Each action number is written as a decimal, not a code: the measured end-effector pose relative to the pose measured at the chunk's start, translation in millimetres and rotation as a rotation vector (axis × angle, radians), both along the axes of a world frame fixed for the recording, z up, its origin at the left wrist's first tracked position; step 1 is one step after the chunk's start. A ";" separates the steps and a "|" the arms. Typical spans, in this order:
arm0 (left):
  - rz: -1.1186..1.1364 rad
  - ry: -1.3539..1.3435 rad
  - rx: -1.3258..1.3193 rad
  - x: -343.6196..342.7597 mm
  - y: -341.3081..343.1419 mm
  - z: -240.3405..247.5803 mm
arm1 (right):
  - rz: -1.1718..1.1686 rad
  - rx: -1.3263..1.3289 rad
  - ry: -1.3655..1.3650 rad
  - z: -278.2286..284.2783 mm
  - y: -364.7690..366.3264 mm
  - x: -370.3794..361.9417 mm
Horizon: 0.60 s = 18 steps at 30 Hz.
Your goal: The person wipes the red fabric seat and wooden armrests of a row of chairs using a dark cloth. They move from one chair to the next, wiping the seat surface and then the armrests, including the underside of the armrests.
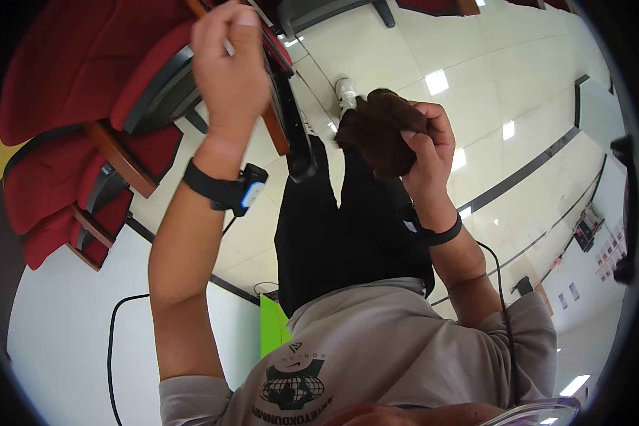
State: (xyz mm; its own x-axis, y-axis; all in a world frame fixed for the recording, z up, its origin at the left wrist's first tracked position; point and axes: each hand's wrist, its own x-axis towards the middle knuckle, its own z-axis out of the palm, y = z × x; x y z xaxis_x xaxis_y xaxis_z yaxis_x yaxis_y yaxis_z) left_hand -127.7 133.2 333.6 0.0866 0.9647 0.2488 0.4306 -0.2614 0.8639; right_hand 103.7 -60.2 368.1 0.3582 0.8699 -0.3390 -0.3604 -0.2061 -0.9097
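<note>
While the right hand holds a bunched, dark brown cloth to the right of the black seat armrest, the left hand is at the armrest's upper left, blurred. Right fingers: pinched on the cloth's edge, thumb on top. Left fingers: curled, narrow; cannot tell whether they hold anything or touch the armrest. Red folding seats lie left of the armrest; tiled floor lies to its right.

Risks (judgement): edge-only pinch could let the cloth slip to the floor if it is tugged. Left wristband cable, below left of the armrest, could snag on it if the arm swings across.
</note>
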 end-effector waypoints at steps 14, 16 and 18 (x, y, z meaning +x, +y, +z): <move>-0.619 0.382 -0.018 101.8 -148.9 -27.6 | -0.294 -0.067 -0.206 -19.4 -10.3 81.4; -0.699 0.483 0.038 111.5 -172.0 -46.4 | -0.278 -0.082 -0.178 -20.2 -14.4 87.6; -0.760 0.579 0.079 120.9 -194.7 -68.6 | -0.256 -0.114 -0.165 -22.5 -16.0 89.4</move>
